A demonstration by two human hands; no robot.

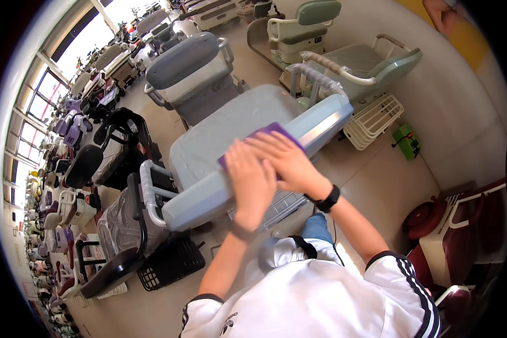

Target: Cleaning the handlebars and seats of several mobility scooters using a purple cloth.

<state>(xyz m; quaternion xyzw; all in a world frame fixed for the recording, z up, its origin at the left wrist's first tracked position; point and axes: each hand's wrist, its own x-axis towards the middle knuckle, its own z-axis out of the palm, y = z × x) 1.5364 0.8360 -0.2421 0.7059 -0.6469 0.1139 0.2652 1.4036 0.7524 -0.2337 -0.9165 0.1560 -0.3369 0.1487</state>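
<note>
We are laying both hands down flat at the centre: our left hand [248, 177] and our right hand [291, 163] are meeting side by side, their fingers stretching out straight, and both are pressing on a purple cloth [277, 127] rather than curling round it. Blur is softening the left fingers, so we cannot tell exactly how the two hands are overlapping. The cloth is lying on the light-blue backrest [200, 201], near its middle, with its edges peeking out beyond our hands. Taking the cloth as the clock's centre, we are seeing the plastic-covered seat cushion [225, 129] spreading at eleven, one wrapped armrest [147, 183] sticking out past eight, and a grey wire basket [290, 205] hanging below at five. Our black wristband [328, 199] is sitting at four. Farther out, a grey scooter seat [183, 59] is standing at eleven, a green scooter seat [397, 70] at two, a white wire basket [374, 121] between two and three, and a green box [405, 142] is resting on the floor at three. A dark-red scooter [442, 248] is standing at four, and a black basket [172, 262] is showing at seven.
</note>
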